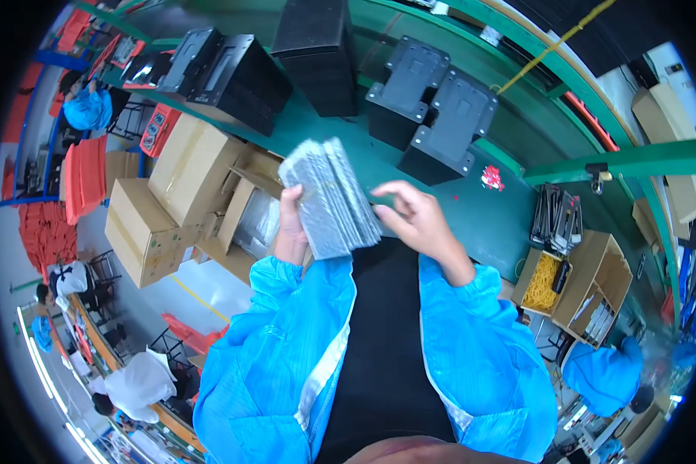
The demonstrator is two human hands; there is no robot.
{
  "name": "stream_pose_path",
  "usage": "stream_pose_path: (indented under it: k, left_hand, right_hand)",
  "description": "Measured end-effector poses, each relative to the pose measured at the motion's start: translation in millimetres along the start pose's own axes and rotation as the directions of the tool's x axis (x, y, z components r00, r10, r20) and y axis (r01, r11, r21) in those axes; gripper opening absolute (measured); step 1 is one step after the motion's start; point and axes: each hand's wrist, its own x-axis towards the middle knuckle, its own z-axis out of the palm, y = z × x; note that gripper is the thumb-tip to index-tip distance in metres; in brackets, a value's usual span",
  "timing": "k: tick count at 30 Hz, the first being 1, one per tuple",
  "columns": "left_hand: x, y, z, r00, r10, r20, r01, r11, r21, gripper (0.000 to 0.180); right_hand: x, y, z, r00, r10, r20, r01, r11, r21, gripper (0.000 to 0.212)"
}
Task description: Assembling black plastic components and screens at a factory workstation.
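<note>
My left hand (290,224) is closed around a thick stack of flat grey packets (325,197) in what looks like bubble wrap. The stack is held upright in front of my chest, its layers fanned slightly toward the right. Beside its right edge is my right hand (417,220), with index finger and thumb apart and the other fingers curled. Nothing shows in its grasp, and whether a fingertip touches the stack is hard to tell. Behind the stack lies the green workbench (348,135).
Black boxy housings (452,116) stand along the bench's back. Open cardboard boxes (240,201) are at left. Small red pieces (493,178), dark flat parts (557,220) and a yellow-filled box (545,282) lie at right. A green frame bar (619,160) crosses there. Co-workers sit farther off.
</note>
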Motion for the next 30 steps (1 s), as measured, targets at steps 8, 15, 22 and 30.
stream_pose_path:
  k: [8,15,22,30]
  left_hand:
    - [25.2,-59.5,35.5,0.969,-0.244,0.029,0.235,0.954,0.188,0.071]
    - [68.0,-99.2,48.9,0.957,-0.290,-0.016,0.290,0.951,0.105,0.073]
    - [111.3,-138.1,23.2,0.925,-0.063,-0.375,0.048,0.998,-0.049,0.073]
    - [84.1,-154.5,27.8,0.952,-0.206,-0.227,0.256,0.941,0.220,0.069]
  right_hand:
    - [5.4,37.6,-2.3,0.978,-0.183,-0.099,0.149,0.950,-0.275,0.021]
    - [-44.0,72.6,-48.0,0.963,-0.269,-0.001,0.257,0.924,-0.284,0.032]
    - [-141.6,119.5,-109.3,0.988,-0.007,-0.155,0.012,0.999,0.035,0.022]
    - [-346.0,247.4,-271.5,0.447,0.169,-0.878,-0.823,0.462,-0.330,0.016]
